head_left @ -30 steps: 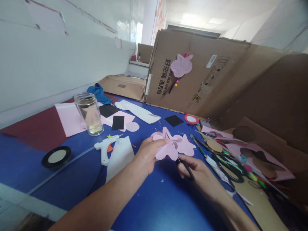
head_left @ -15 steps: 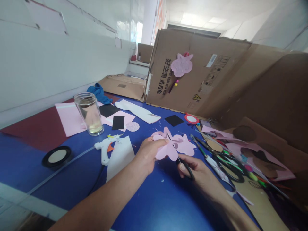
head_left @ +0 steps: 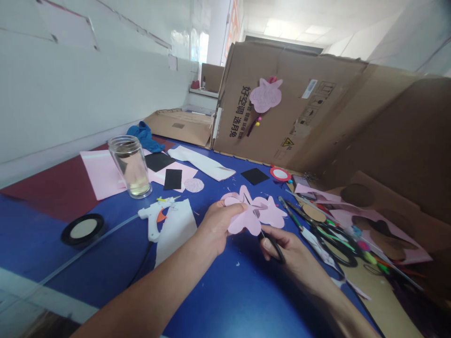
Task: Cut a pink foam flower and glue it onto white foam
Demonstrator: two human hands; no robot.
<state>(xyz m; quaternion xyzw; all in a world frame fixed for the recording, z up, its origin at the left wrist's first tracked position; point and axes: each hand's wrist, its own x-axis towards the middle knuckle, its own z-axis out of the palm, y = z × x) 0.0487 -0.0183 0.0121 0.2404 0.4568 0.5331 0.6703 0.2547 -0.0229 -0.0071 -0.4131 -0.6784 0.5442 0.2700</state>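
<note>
Between the thumb and fingers of my left hand [head_left: 220, 220] is a pink paper cutout [head_left: 243, 223] with rounded lobes, held above the blue table. My right hand [head_left: 282, 241] grips black-handled scissors [head_left: 273, 246]. Their blades run up into the pink paper and are partly hidden by it. Just beyond, a second pink paper shape [head_left: 273, 213] lies on the table, partly covered by the held one. Small paper scraps are scattered near both hands.
On the left are a glass jar [head_left: 130, 166], a white glue gun [head_left: 153, 220] and a tape roll [head_left: 84, 228]. More scissors [head_left: 334, 244] and pink offcuts [head_left: 384, 234] crowd the right. A cardboard box [head_left: 282, 112] stands behind with a pink paper piece [head_left: 266, 95] on it.
</note>
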